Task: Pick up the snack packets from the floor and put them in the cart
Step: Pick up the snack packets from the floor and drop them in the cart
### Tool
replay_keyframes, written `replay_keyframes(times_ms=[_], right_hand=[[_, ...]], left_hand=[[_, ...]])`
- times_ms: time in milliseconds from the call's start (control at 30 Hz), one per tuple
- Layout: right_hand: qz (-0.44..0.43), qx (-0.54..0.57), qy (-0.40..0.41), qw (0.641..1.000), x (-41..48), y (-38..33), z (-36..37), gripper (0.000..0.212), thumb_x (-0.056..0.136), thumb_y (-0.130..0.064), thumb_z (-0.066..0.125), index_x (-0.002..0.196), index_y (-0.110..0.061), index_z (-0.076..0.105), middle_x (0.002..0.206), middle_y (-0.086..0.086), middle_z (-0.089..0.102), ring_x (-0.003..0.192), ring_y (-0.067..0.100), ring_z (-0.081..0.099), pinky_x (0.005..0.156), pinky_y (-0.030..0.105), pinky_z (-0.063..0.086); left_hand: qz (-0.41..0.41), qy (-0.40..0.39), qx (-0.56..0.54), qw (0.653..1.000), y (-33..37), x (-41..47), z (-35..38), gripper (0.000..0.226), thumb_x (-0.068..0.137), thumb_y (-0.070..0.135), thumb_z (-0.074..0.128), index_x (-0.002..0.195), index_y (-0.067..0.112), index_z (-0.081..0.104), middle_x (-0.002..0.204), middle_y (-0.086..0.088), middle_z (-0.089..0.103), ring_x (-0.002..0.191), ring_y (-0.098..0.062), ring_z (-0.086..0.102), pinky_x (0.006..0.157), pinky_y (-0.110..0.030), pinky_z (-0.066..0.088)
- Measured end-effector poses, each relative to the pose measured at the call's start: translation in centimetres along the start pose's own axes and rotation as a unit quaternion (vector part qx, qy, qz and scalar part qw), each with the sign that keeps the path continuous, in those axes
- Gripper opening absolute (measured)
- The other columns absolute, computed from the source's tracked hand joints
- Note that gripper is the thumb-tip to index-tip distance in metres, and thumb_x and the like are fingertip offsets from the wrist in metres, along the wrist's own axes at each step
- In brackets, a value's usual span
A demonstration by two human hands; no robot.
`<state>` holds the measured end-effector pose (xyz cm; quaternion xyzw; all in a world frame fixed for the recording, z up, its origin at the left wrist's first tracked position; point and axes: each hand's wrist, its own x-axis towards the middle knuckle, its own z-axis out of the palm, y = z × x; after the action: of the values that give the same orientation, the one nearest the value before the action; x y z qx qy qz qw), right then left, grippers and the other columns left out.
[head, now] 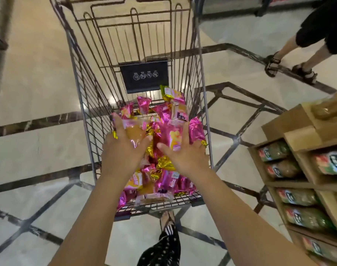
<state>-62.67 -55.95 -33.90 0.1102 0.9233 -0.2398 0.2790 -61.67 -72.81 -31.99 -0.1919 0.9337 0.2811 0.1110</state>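
both hands reach over the grey wire shopping cart (81, 104), backs facing up. the left hand (123, 148) and the right hand (185, 156) have fingers spread and nearly straight, and they press a bundle of pink and gold foil snack packets (163, 129) between them, thumbs pointing inward against the wrappers. neither hand is clenched; the bundle is squeezed from both sides rather than wrapped by curled fingers. the bundle sits inside the cart's walls, above a heap of matching pink packets (160, 187) lying on the basket floor at the near end. a black rectangular plaque (144, 76) hangs on the cart's far wall. the beige polished floor (39, 73) carries dark stripes. to the right stands a brown cardboard display shelf (298, 135) stocked with green bags (298, 196). at the upper right another person's legs in black sandals (305, 73) are visible.
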Motion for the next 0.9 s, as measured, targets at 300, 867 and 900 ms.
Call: replay_keyframes(times_ms=[300,867,900], right_hand=[[0.166,-0.01,0.055,0.985,-12.6,13.7,2.4,0.085,0.091,-0.069,0.033,0.156,-0.025,-0.001,0.146,0.017,0.033,0.133,0.035,0.033,0.103,0.044,0.04],[0.512,0.241,0.18,0.805,-50.3,37.9,17.3,0.081,0.092,-0.066,0.039,0.154,-0.025,0.01,0.144,0.018,0.034,0.131,0.035,0.034,0.1,0.041,0.038],[0.526,0.255,0.184,0.79,-52.6,38.4,18.6,0.081,0.092,-0.066,0.039,0.154,-0.025,0.01,0.144,0.018,0.034,0.131,0.035,0.034,0.1,0.041,0.038]], left_hand=[[0.214,-0.127,0.203,0.947,5.9,-11.2,6.6,0.076,0.094,0.06,0.04,0.153,0.016,0.024,0.15,-0.02,0.036,0.137,-0.035,0.033,0.112,-0.046,0.032],[0.608,-0.356,0.378,0.601,7.2,-48.8,22.4,0.07,0.099,0.057,0.032,0.156,0.026,0.005,0.163,-0.013,0.003,0.149,-0.033,0.003,0.121,-0.042,0.008],[0.619,-0.364,0.382,0.583,6.8,-51.2,22.8,0.071,0.099,0.057,0.032,0.156,0.025,0.005,0.163,-0.013,0.004,0.149,-0.033,0.004,0.121,-0.042,0.009]])
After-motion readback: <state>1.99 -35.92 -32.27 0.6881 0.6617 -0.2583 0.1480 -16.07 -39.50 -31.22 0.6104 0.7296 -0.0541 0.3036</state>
